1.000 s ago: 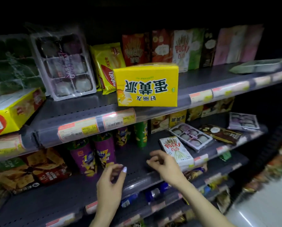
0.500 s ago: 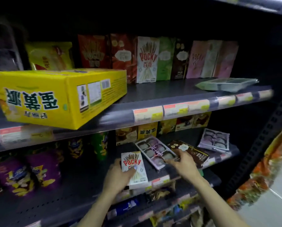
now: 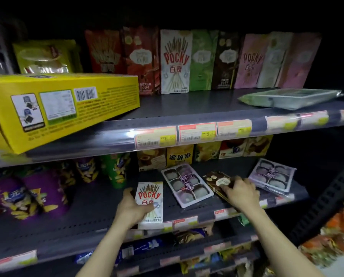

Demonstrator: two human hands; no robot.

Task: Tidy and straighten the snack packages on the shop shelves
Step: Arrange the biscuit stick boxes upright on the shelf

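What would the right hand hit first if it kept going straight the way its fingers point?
The right hand already grips the brown box, fingers aimed up-left along the shelf. Going on that way, it would probably meet the mochi tray lying just beside the box, though depth is hard to judge.

Left of the white Pocky box point(image 3: 150, 204) with its red lettering stand purple bags point(image 3: 35, 194) flecked yellow. Right of it lies a grey-and-white mochi tray point(image 3: 187, 184) — then a dark brown box point(image 3: 217, 181) — and above, a bright yellow carton point(image 3: 63, 108).
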